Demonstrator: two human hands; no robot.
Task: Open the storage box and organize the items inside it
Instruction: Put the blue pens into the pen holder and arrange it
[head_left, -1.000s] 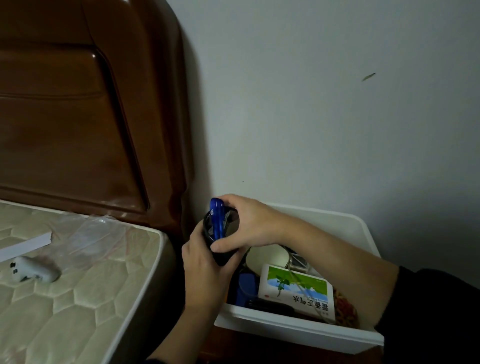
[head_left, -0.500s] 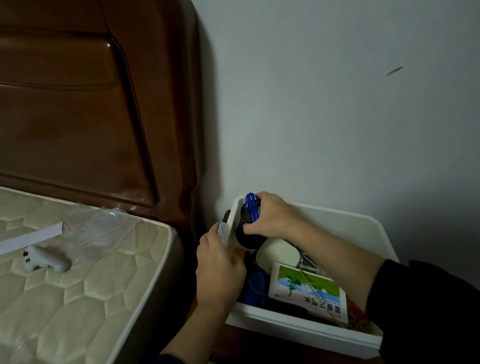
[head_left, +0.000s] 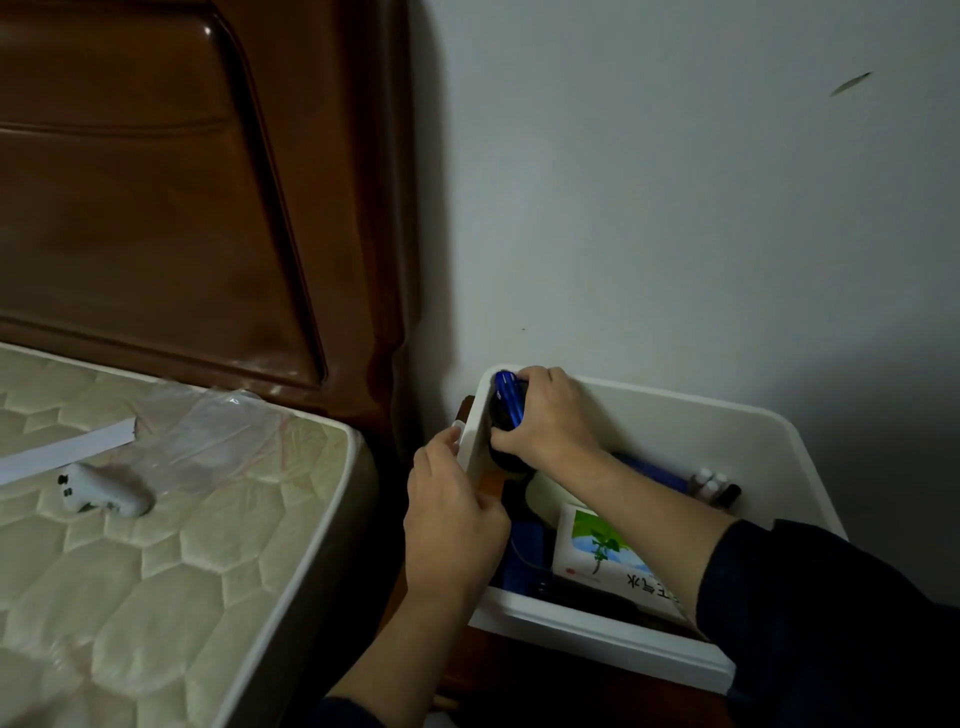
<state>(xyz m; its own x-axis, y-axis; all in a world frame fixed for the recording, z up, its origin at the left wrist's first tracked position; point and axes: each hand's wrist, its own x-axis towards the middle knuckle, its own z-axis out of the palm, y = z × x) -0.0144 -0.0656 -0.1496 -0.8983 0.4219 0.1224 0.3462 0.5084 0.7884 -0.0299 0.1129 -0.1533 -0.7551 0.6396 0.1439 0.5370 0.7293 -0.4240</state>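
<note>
A white open storage box (head_left: 753, 431) stands on a wooden stand beside the bed. My right hand (head_left: 545, 418) grips a black cup holding blue pens (head_left: 506, 397) and has it in the box's far left corner. My left hand (head_left: 452, 519) holds the box's left wall from outside, thumb on the rim. Inside the box lie a white packet with a green plant picture (head_left: 605, 551), a blue item (head_left: 649, 470), small white-capped bottles (head_left: 711, 480) and dark things that I cannot make out.
A quilted mattress (head_left: 156, 571) fills the left, with a white game-controller-shaped item (head_left: 104, 491), a clear plastic bag (head_left: 208, 431) and a white paper strip (head_left: 67, 452) on it. A brown headboard (head_left: 182, 182) rises behind. A grey wall backs the box.
My right hand has carried the cup of pens from above the box's left edge down into its far left corner. My left hand has let go of the cup and taken the box wall.
</note>
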